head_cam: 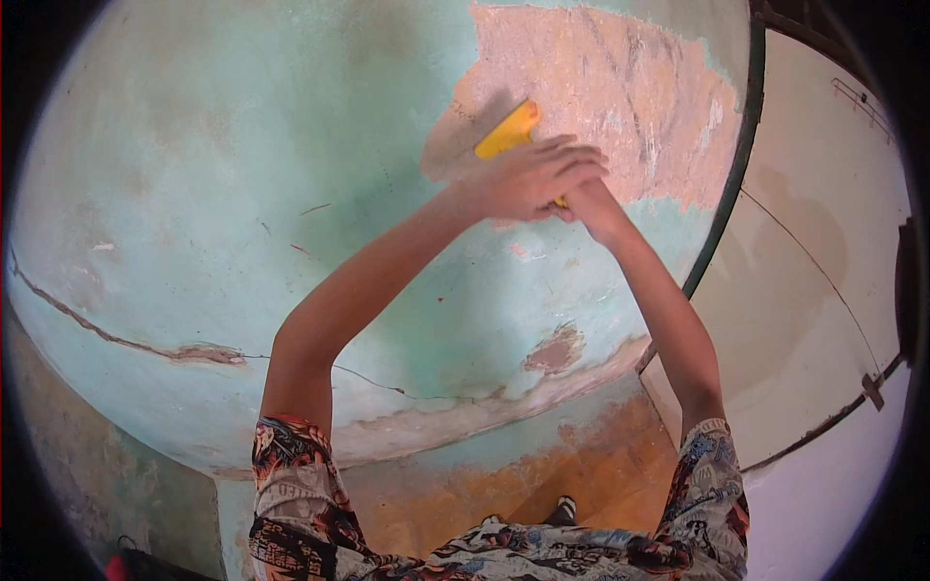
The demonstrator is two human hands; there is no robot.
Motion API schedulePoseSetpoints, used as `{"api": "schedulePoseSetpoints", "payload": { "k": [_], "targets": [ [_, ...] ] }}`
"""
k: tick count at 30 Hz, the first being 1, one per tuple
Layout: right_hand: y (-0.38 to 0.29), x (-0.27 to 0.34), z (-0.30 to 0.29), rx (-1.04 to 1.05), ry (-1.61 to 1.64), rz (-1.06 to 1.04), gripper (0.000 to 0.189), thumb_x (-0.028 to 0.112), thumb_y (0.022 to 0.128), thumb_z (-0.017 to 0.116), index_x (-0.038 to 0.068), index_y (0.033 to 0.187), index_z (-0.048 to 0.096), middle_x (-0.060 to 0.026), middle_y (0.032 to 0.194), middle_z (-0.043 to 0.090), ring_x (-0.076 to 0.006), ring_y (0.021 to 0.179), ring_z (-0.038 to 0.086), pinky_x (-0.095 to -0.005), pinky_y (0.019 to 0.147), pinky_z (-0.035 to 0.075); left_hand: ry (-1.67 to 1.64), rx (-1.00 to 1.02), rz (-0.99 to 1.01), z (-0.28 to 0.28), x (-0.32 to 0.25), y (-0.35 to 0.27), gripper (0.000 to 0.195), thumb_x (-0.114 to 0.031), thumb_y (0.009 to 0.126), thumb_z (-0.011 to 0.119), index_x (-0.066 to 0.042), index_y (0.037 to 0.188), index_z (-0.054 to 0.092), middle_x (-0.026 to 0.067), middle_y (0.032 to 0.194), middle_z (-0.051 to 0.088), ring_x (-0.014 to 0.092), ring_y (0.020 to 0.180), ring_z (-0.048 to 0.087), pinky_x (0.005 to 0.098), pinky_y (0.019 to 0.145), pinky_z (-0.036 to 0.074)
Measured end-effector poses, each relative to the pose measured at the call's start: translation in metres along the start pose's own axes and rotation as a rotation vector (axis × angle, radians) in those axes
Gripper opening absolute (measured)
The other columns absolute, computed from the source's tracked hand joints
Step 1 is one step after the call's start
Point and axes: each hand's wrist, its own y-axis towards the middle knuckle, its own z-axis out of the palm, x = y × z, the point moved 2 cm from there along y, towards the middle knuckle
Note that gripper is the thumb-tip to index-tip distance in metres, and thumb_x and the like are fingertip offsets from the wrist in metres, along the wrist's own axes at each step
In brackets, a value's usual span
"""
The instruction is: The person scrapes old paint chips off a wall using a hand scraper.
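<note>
A yellow scraper [508, 132], probably plastic, lies against the painted wall at the left edge of a bare patch [581, 80]. My left hand [534, 178] reaches across it, palm towards the wall, and overlaps my right hand. Under the left hand, my right hand [585, 202] is closed around the lower end of the scraper, where a bit of yellow shows between the fingers. Whether the left fingers grip the tool or only press on it is hidden. Around the patch the wall [218, 181] carries worn green paint.
A long crack [109, 335] crosses the lower wall on the left. Lower right of centre is a smaller worn spot [556, 348]. A dark green vertical edge [741, 152] bounds the wall on the right, beside a pale surface [792, 218]. The orange-brown floor [465, 501] lies below.
</note>
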Motion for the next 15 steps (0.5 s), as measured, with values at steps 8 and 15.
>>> {"api": "schedulePoseSetpoints", "payload": {
  "k": [8,15],
  "targets": [
    [0.059,0.039,-0.031,0.196,0.322,-0.093,0.019,0.020,0.090,0.046,0.006,0.078,0.048,0.0006,0.059,0.041,-0.0067,0.047,0.034,-0.0238,0.041,0.022,0.137,0.066,-0.217,-0.007,0.080,0.028,0.061,-0.015,0.059,0.078,-0.015,0.114,0.051,0.0022,0.103,0.060,0.024,0.098,0.056,0.0356,0.084,0.046],
    [0.111,0.018,-0.033,0.265,0.351,-0.096,0.017,0.017,0.094,0.045,0.004,0.083,0.045,-0.0004,0.057,0.038,-0.0079,0.043,0.031,-0.0240,0.040,0.021,0.335,0.111,-0.291,-0.004,0.110,0.026,0.062,-0.004,0.055,0.073,-0.014,0.112,0.051,0.0020,0.099,0.059,0.024,0.095,0.057,0.0357,0.081,0.046]
  ]
}}
